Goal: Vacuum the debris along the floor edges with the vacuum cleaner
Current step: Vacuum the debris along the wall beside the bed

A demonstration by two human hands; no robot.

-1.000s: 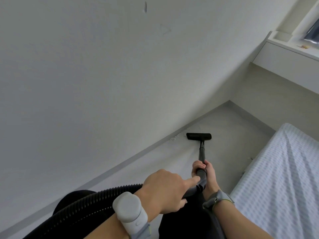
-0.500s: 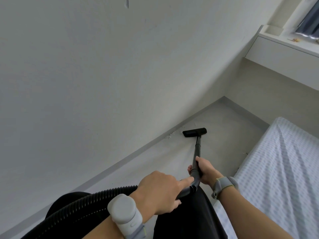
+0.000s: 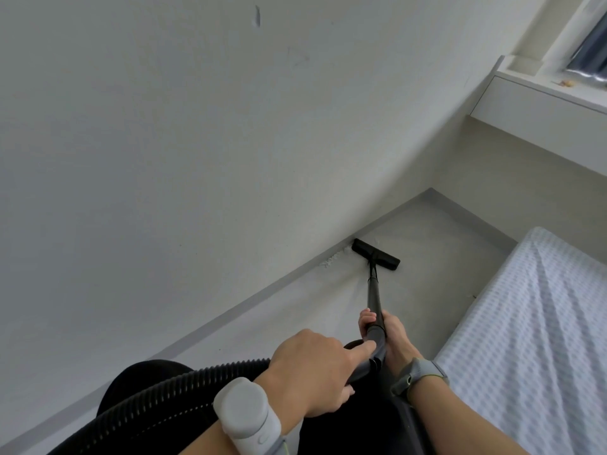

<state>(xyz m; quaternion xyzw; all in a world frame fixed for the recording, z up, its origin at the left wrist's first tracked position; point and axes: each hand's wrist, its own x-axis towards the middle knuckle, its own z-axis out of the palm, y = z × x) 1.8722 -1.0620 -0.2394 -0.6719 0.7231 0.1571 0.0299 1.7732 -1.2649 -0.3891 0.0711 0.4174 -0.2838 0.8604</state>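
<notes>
Here, a person steers a vacuum cleaner (image 3: 374,300) along a bedroom wall, its black floor head (image 3: 376,254) flat on the floor (image 3: 437,290) with one end at the skirting (image 3: 230,311). The right hand (image 3: 392,336) has its grip wrapped round the tube; the left hand (image 3: 315,369) has its grip curled round the bend where the ribbed hose (image 3: 184,385) joins, forefinger laid straight along it. A small patch of pale debris (image 3: 330,260) lies against the skirting, just beside the head on the near side. The likely slip is a miss: the head sits beyond the crumbs, so a forward push would leave them, and a hasty drag back could scatter such light bits along the edge. The bed (image 3: 532,339) close on the right leaves little room to swing the tube. The cleaner's body is out of view, the hose is cut off at the lower left, and dark specks by the bed's edge are too small to name.
</notes>
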